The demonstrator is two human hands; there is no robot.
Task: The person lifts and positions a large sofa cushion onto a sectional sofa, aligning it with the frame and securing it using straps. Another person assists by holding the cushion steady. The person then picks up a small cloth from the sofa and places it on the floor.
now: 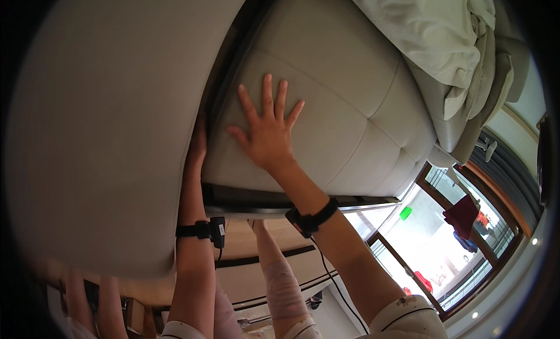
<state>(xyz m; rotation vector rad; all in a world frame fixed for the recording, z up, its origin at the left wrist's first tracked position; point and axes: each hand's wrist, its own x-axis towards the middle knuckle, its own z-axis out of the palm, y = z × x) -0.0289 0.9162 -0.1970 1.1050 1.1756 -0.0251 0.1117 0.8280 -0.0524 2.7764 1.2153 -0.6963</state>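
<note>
My right hand [269, 132] lies with its fingers spread on a beige tufted sofa seat cushion [326, 94], palm down near its left edge. To the left stands a large smooth beige cushion or panel [105, 123]. Between the two runs a dark gap [224, 65]. My left hand [199, 142] reaches into that gap beside the large panel; its fingers are hidden there. Each wrist wears a black strap with a small box, the left strap [201, 229] and the right strap [315, 219], with thin cables hanging from them.
A white cloth [426, 30] and several beige cushions [489, 85] lie at the upper right. A dark edge [251, 199] borders the seat below my arms. Bare legs [274, 263] stand over wooden floor. At the right is a bright window [443, 245] with hanging clothes [462, 216].
</note>
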